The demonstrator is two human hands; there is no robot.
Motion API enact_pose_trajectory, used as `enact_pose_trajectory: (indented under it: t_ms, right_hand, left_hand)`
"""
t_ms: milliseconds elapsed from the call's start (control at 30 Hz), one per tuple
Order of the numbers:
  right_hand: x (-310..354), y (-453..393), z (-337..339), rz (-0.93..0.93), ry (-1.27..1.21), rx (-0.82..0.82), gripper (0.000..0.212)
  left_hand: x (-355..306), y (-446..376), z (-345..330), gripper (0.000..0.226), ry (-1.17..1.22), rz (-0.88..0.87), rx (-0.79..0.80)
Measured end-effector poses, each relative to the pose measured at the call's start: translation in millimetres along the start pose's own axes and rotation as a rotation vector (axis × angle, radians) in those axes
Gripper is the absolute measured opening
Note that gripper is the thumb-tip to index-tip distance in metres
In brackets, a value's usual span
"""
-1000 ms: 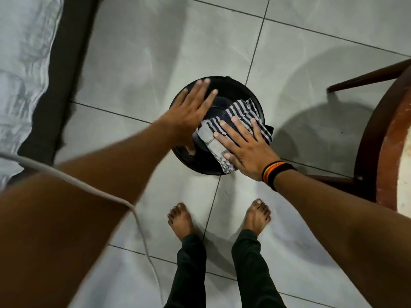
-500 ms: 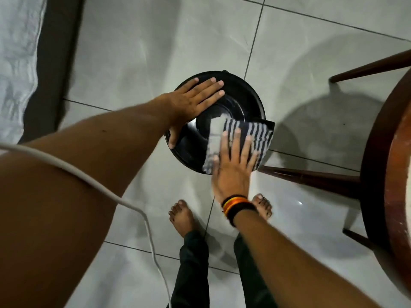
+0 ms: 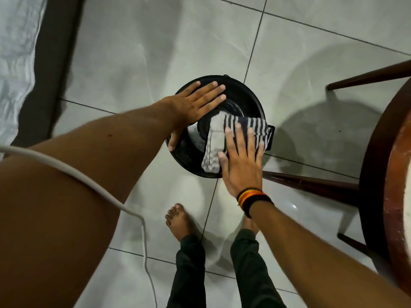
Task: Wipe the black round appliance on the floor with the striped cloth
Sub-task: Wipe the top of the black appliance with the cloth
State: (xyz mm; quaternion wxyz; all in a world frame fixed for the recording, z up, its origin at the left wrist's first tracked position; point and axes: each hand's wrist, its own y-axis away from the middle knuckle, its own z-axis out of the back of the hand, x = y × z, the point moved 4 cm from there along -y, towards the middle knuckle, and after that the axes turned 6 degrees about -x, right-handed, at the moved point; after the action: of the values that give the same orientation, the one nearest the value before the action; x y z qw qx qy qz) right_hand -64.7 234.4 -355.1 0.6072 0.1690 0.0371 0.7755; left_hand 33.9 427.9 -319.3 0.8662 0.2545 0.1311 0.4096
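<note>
The black round appliance [image 3: 245,101] stands on the grey tiled floor in front of my bare feet. My left hand [image 3: 195,105] lies flat on its upper left rim, fingers spread, thumb hooked over the left edge. The striped cloth [image 3: 224,132], black and white with a plain grey part, is spread over the lid's right half. My right hand [image 3: 241,161] presses flat on the cloth's near right part, fingers stretched out; a black, orange and yellow band circles that wrist. The cloth and hands hide much of the lid.
A dark wooden stool [image 3: 378,178] stands at the right, one leg [image 3: 311,185] reaching close to the appliance. A white cable [image 3: 124,207] hangs across my left arm. A white sheet [image 3: 15,52] and a dark strip run along the left edge.
My right hand has slid the cloth from the lid's near side toward its right half and turned to point straight ahead. My left hand has shifted slightly along the upper left rim.
</note>
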Motion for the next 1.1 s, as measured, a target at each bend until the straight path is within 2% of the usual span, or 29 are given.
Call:
enact_pose_trajectory:
  t_ms: [200,267,433,600,700,767,833,900,933,1000,1033,1100]
  right_hand:
    - [16,-74,19,-0.118,-0.03,-0.047,0.062]
    - [11,-68,20,-0.131,-0.046,-0.064,0.062]
    - [21,-6,9,-0.353,-0.123,-0.068,0.064]
    - [78,5,-4,-0.1,-0.046,0.033,0.083]
    - [83,-8,7,-0.013,-0.083,0.045,0.074]
    - [66,-10,21,-0.044,-0.178,-0.042,0.064]
    - [40,-6,34,-0.248,-0.328,-0.149,0.064]
    - [21,1,43,-0.507,-0.504,-0.154,0.071]
    - [17,2,44,-0.594,-0.566,-0.124,0.074]
    - [15,0,51,-0.665,-0.578,-0.065,0.073]
    - [14,-3,55,-0.677,-0.551,-0.052,0.07]
    - [14,-13,61,-0.708,-0.505,-0.054,0.058]
  left_hand:
    - [2,-5,-2,0.198,0.006,0.055,-0.033]
    - [2,-6,-2,0.199,0.0,0.073,-0.041]
    - [0,-6,-1,0.197,0.03,0.108,-0.039]
    - [-2,-7,0,0.193,0.013,0.13,-0.01]
    - [-1,-6,3,0.191,0.051,0.136,-0.02]
    - [-2,-1,4,0.186,0.124,0.158,-0.03]
    - [-5,12,2,0.167,0.33,0.252,-0.032]
    - [-13,35,1,0.131,0.714,0.479,-0.118]
    - [-19,48,-2,0.107,0.921,0.627,-0.214]
    - [-39,78,-7,0.063,1.179,0.929,-0.457]
    - [-55,90,-9,0.054,1.263,1.046,-0.506]
    - [-83,98,-12,0.051,1.373,1.143,-0.524]
